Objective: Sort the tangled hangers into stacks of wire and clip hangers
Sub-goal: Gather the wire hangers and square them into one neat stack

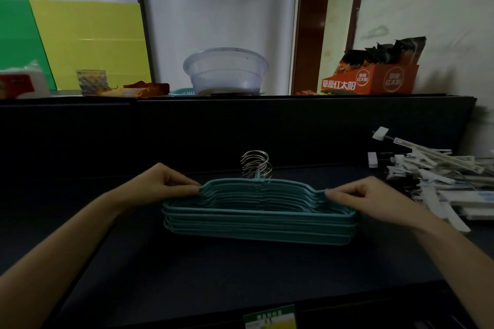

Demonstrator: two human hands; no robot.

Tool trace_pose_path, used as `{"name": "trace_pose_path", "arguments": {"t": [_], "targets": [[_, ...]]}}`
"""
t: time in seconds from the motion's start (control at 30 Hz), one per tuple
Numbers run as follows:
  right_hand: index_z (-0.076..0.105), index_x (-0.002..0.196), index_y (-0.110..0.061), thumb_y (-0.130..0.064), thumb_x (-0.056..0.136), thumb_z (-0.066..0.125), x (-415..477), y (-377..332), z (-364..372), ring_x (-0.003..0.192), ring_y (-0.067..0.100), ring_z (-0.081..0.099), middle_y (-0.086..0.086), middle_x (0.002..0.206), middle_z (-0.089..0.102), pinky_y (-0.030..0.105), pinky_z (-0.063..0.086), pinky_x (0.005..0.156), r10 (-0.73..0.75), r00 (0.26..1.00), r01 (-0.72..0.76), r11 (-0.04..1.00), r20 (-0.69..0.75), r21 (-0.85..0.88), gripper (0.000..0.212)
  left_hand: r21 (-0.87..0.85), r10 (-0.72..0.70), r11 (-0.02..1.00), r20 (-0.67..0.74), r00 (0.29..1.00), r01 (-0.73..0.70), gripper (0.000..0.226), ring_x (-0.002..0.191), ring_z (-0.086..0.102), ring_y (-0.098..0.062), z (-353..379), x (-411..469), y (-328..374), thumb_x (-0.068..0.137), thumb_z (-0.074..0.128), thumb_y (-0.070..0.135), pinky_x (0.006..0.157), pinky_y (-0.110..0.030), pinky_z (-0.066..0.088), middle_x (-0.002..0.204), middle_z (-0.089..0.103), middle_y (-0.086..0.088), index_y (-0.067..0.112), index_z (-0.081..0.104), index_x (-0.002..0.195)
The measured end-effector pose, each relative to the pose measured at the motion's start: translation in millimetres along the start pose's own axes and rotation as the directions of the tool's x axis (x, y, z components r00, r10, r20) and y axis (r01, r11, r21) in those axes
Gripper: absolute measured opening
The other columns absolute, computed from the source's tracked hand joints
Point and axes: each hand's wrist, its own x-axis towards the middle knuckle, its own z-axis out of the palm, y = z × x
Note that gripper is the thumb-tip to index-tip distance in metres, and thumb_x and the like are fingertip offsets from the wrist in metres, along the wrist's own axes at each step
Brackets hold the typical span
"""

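Observation:
A stack of several teal wire hangers (258, 218) lies in the middle of the dark table (187, 275), their silver hooks (256, 164) bunched at the far side. My left hand (163, 181) pinches the top hanger's left shoulder. My right hand (361, 196) pinches its right shoulder. A pile of white clip hangers (438, 181) lies at the right edge of the table, beyond my right hand.
A dark raised ledge (240, 115) runs behind the table. On it stand a clear plastic basin (226, 71), an orange snack box (374, 79), a glass (92, 81) and green and yellow boards (88, 40). A green card (270, 316) lies at the near edge.

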Motion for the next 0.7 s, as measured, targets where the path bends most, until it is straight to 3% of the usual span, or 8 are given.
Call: {"name": "trace_pose_path", "arguments": {"t": [0.03, 0.1, 0.13, 0.2, 0.27, 0.4, 0.53, 0.7], "targets": [[0.071, 0.08, -0.052, -0.076, 0.06, 0.051, -4.0, 2.8, 5.5, 0.088, -0.011, 0.063, -0.027, 0.089, 0.07, 0.02, 0.045, 0.084, 0.054, 0.998, -0.059, 0.987, 0.038, 0.147, 0.038, -0.159, -0.1, 0.983, -0.016, 0.995, 0.096, 0.049, 0.095, 0.067, -0.011, 4.7, -2.9, -2.3, 0.067, 0.058, 0.067, 0.076, -0.022, 0.053, 0.099, 0.073, 0.0, 0.028, 0.075, 0.092], [0.073, 0.091, -0.04, -0.078, 0.065, 0.045, -8.3, 14.2, 19.7, 0.103, 0.004, 0.062, -0.015, 0.102, 0.071, 0.029, 0.041, 0.095, 0.165, 0.985, -0.166, 0.879, 0.042, 0.447, 0.053, -0.522, -0.297, 0.819, -0.03, 0.954, 0.238, 0.068, 0.095, 0.068, -0.021, 19.0, -7.0, -9.6, 0.081, 0.033, 0.068, 0.083, -0.035, 0.048, 0.1, 0.073, -0.009, 0.015, 0.075, 0.093], [0.076, 0.087, -0.035, -0.074, 0.071, 0.043, -9.0, 19.1, 27.7, 0.103, 0.009, 0.062, -0.009, 0.1, 0.073, 0.031, 0.042, 0.092, 0.21, 0.978, -0.167, 0.811, -0.012, 0.561, 0.053, -0.648, -0.345, 0.727, -0.058, 0.937, 0.227, 0.072, 0.09, 0.069, -0.024, 26.5, -8.5, -13.2, 0.086, 0.027, 0.064, 0.081, -0.039, 0.046, 0.098, 0.073, -0.013, 0.011, 0.076, 0.089], [0.078, 0.076, -0.027, -0.061, 0.087, 0.036, -8.4, 20.8, 43.0, 0.09, 0.015, 0.068, -0.002, 0.089, 0.075, 0.03, 0.045, 0.078, 0.273, 0.954, -0.108, 0.7, -0.125, 0.706, 0.055, -0.758, -0.398, 0.637, -0.167, 0.902, 0.141, 0.07, 0.082, 0.071, -0.026, 41.7, -10.7, -18.8, 0.091, 0.026, 0.056, 0.075, -0.039, 0.046, 0.092, 0.073, -0.015, 0.009, 0.077, 0.081], [0.077, 0.069, -0.025, -0.051, 0.095, 0.033, -5.5, 15.9, 56.0, 0.077, 0.016, 0.071, 0.002, 0.08, 0.075, 0.031, 0.046, 0.069, 0.322, 0.926, -0.053, 0.624, -0.195, 0.78, 0.058, -0.785, -0.444, 0.615, -0.266, 0.856, 0.075, 0.061, 0.076, 0.071, -0.025, 55.0, -12.8, -18.0, 0.093, 0.033, 0.05, 0.071, -0.039, 0.047, 0.086, 0.074, -0.012, 0.011, 0.077, 0.077], [0.074, 0.067, -0.018, -0.038, 0.097, 0.037, 3.8, 9.9, 68.2, 0.073, 0.023, 0.067, 0.005, 0.07, 0.073, 0.034, 0.047, 0.061, 0.393, 0.86, 0.006, 0.629, -0.325, 0.777, 0.052, -0.758, -0.551, 0.65, -0.421, 0.72, 0.054, 0.041, 0.067, 0.067, -0.028, 68.8, -15.3, -9.1, 0.09, 0.044, 0.039, 0.06, -0.036, 0.048, 0.068, 0.072, -0.008, 0.013, 0.073, 0.078], [0.069, 0.066, -0.015, -0.036, 0.096, 0.037, 12.2, 5.9, 74.3, 0.065, 0.022, 0.065, 0.002, 0.057, 0.07, 0.032, 0.046, 0.056, 0.407, 0.842, 0.019, 0.633, -0.354, 0.774, 0.049, -0.737, -0.573, 0.675, -0.514, 0.638, 0.013, 0.037, 0.066, 0.063, -0.029, 68.9, -22.0, -6.1, 0.09, 0.043, 0.036, 0.057, -0.035, 0.047, 0.06, 0.069, -0.007, 0.014, 0.069, 0.075], [0.071, 0.077, -0.01, -0.043, 0.095, 0.038, 28.4, -14.3, 92.7, 0.075, 0.026, 0.067, 0.011, 0.079, 0.072, 0.039, 0.052, 0.071, 0.388, 0.872, -0.026, 0.646, -0.298, 0.763, 0.05, -0.734, -0.589, 0.679, -0.535, 0.606, 0.012, 0.033, 0.068, 0.062, -0.029, 55.2, -44.0, -8.0, 0.089, 0.046, 0.036, 0.058, -0.037, 0.047, 0.072, 0.067, -0.01, 0.014, 0.068, 0.078]]}}
